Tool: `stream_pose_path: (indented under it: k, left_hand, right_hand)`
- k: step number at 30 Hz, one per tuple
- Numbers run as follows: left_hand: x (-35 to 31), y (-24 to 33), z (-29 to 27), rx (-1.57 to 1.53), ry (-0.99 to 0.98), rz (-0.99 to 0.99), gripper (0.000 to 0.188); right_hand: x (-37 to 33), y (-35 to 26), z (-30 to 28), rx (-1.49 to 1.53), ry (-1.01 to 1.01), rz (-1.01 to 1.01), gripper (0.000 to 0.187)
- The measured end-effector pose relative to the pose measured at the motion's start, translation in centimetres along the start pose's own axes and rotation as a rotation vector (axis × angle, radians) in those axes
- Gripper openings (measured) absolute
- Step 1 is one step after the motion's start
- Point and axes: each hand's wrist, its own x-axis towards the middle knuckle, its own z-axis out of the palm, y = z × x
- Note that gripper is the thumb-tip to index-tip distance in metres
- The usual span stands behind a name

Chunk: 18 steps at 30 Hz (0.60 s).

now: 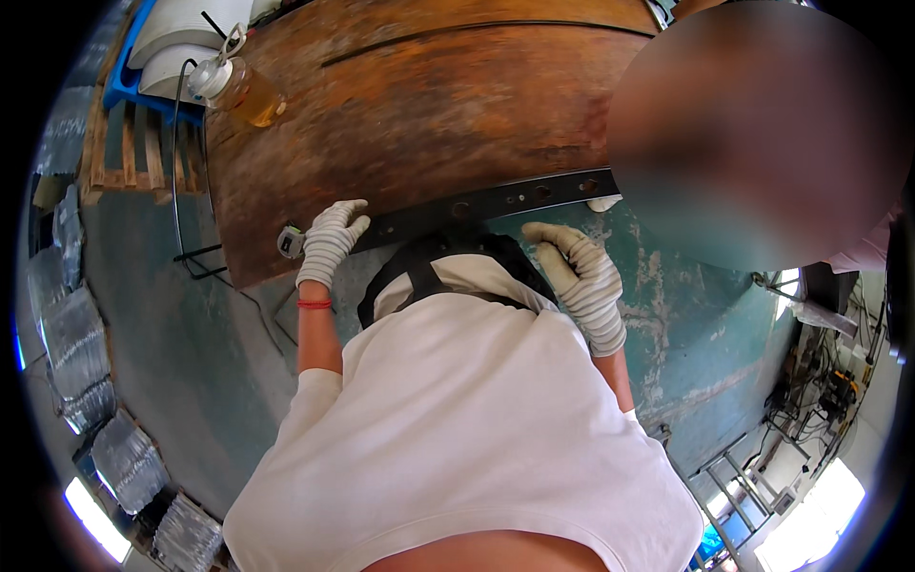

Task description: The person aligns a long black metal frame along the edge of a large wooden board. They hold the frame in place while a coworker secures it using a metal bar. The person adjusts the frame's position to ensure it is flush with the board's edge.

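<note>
Seemingly positioning black strip (505, 201) mid-frame — left hand (331, 244) near its left end, fingers half-curled, hold unclear; right hand (583, 278) half-open, empty — next calls for steadying

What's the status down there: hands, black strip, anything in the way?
Left hand at black strip end; right hand off it. Strip along edge of table. Tape measure beside left hand.

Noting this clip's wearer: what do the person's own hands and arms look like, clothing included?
The left hand and right hand wear off-white gloves with greyish stripes running round them. A thin red band circles the left wrist just past the glove. The white sleeves leave part of each forearm bare.
</note>
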Motion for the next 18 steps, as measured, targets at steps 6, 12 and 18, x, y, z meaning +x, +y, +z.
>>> stream_pose_path:
  k: [6,12,18]
  left_hand:
    - [-0.1,-0.8,0.3,0.015,-0.027,-0.01,0.03]
    - [-0.4,-1.2,-0.3,0.124,-0.057,-0.103,0.029]
    - [-0.2,-0.7,0.0,0.051,-0.057,-0.079,0.029]
  right_hand:
    - [0.1,0.5,0.0,0.016,0.017,0.007,0.02]
    - [0.2,1.3,0.4,-0.023,0.04,0.0,0.019]
    - [0.7,0.7,0.2,-0.042,0.03,-0.023,0.018]
